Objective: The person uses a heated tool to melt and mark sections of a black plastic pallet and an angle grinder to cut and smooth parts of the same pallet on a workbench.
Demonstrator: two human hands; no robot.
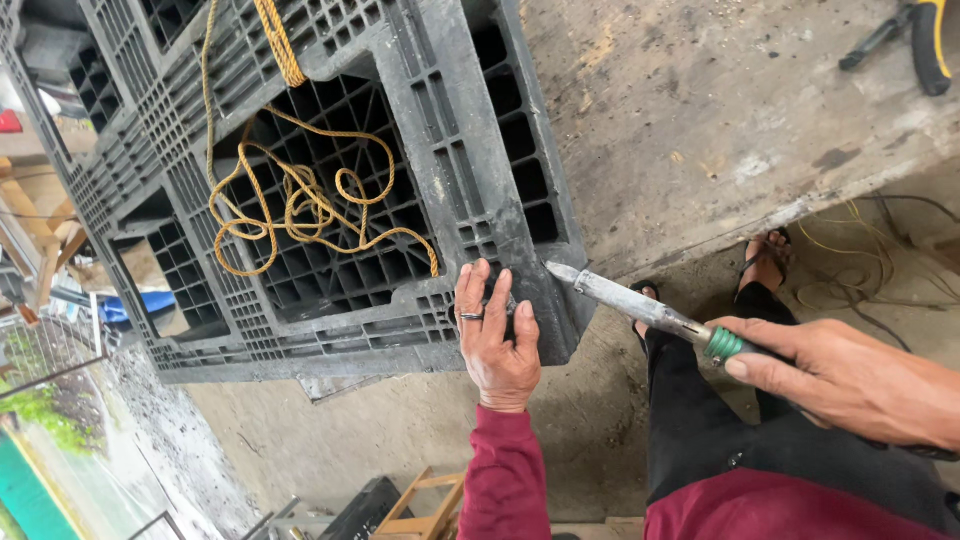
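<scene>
A black plastic pallet [330, 180] lies on a worn workbench [700, 120]. My left hand [495, 335], with a ring on one finger, presses flat against the pallet's near corner. My right hand [840, 375] grips the green-collared handle of a long metal tool [640, 308]. The tool's tip touches the pallet's corner just right of my left fingers. A yellow rope [300, 200] lies tangled across the pallet's open grid.
A yellow-handled tool [925, 45] rests at the bench's far right. Yellow and dark cables [860, 255] trail on the concrete floor by my sandalled feet [765, 260]. Wooden frames [415, 510] lie below; a drain channel [60, 440] runs at left.
</scene>
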